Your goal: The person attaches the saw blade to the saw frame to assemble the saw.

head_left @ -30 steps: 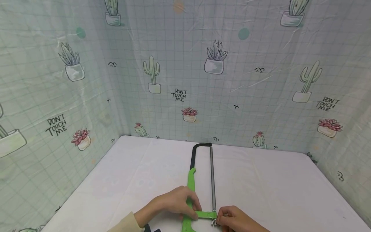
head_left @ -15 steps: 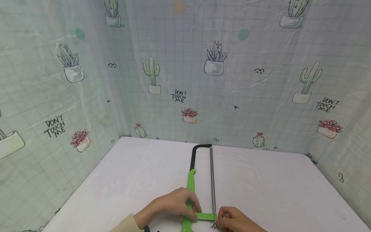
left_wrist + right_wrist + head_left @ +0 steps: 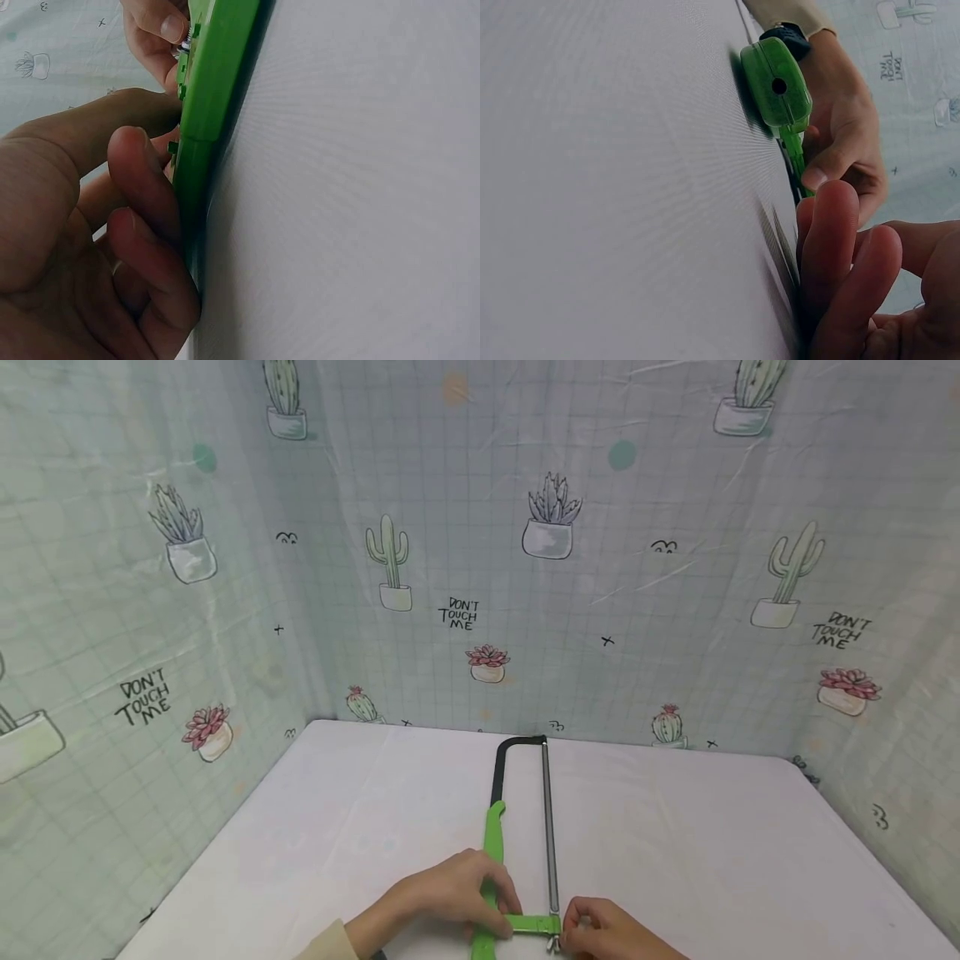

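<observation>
A hacksaw (image 3: 493, 839) lies on the white tabletop, its near half green and its far bow black. Along its right side runs the thin grey blade (image 3: 550, 827). My left hand (image 3: 459, 887) grips the green frame from the left, with the thumb by the short crosspiece (image 3: 534, 925). At the blade's near end sits a silver wing nut (image 3: 553, 944). My right hand (image 3: 609, 930) has thumb and forefinger bent at it, pinching its right side. In the left wrist view the right thumb (image 3: 174, 28) meets the wing nut beside the green frame. The handle's butt (image 3: 776, 86) shows in the right wrist view.
The white tabletop (image 3: 712, 835) spreads around the saw. Behind it and at both sides hang pale curtains (image 3: 450, 485) printed with cacti. A dark band (image 3: 787, 39) sits on the left wrist at the cuff.
The wing nut has turned slightly under the right fingers. The left hand keeps its grip, the saw lies in place, and the head view has shifted a little.
</observation>
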`<move>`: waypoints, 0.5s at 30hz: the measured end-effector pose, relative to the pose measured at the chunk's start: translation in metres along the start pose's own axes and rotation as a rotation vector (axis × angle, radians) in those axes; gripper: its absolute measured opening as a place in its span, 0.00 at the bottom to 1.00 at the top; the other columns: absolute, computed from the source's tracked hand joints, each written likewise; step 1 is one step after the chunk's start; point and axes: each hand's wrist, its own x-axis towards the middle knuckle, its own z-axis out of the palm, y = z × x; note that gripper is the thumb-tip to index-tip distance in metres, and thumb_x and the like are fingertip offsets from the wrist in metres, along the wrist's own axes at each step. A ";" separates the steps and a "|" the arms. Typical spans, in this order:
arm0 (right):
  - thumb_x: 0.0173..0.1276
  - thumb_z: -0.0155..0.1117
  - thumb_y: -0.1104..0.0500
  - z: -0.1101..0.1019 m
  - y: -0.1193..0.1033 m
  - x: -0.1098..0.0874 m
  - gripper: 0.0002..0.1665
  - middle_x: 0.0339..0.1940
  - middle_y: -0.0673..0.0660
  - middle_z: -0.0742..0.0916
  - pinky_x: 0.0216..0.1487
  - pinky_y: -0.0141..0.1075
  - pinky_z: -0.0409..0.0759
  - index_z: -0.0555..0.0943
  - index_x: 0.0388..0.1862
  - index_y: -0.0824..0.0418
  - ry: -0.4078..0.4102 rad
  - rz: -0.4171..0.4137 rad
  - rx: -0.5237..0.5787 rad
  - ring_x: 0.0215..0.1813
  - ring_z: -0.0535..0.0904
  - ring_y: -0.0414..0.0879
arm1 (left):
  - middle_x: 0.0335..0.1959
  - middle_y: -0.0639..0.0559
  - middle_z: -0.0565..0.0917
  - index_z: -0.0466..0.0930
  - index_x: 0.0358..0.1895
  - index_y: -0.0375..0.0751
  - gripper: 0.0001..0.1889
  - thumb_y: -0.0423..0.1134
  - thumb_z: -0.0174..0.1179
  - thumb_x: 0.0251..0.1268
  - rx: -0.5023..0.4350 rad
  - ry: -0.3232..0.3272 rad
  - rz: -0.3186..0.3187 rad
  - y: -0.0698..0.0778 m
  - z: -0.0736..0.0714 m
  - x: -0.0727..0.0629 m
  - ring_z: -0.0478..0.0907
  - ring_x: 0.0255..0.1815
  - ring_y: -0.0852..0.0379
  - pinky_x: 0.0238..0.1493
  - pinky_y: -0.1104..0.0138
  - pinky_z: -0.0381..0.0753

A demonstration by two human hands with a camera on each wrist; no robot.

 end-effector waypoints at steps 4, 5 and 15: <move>0.66 0.58 0.60 0.001 0.000 0.000 0.05 0.18 0.45 0.71 0.22 0.26 0.64 0.78 0.36 0.60 0.002 0.015 0.003 0.22 0.65 0.38 | 0.26 0.68 0.84 0.91 0.36 0.55 0.08 0.40 0.77 0.51 -0.005 -0.007 -0.003 -0.001 0.001 0.000 0.72 0.13 0.71 0.16 0.74 0.76; 0.66 0.58 0.60 0.001 0.000 0.000 0.04 0.18 0.45 0.71 0.22 0.26 0.64 0.78 0.36 0.60 -0.001 0.015 0.002 0.22 0.65 0.38 | 0.26 0.68 0.84 0.91 0.36 0.55 0.08 0.40 0.77 0.51 -0.004 -0.007 -0.005 -0.001 0.000 0.000 0.72 0.13 0.71 0.16 0.73 0.76; 0.69 0.58 0.58 -0.001 -0.004 -0.001 0.07 0.18 0.47 0.76 0.21 0.27 0.63 0.78 0.37 0.61 0.005 0.013 -0.030 0.20 0.67 0.38 | 0.26 0.68 0.85 0.91 0.36 0.55 0.09 0.39 0.77 0.51 0.008 -0.002 -0.013 0.000 -0.002 0.000 0.73 0.11 0.70 0.17 0.72 0.77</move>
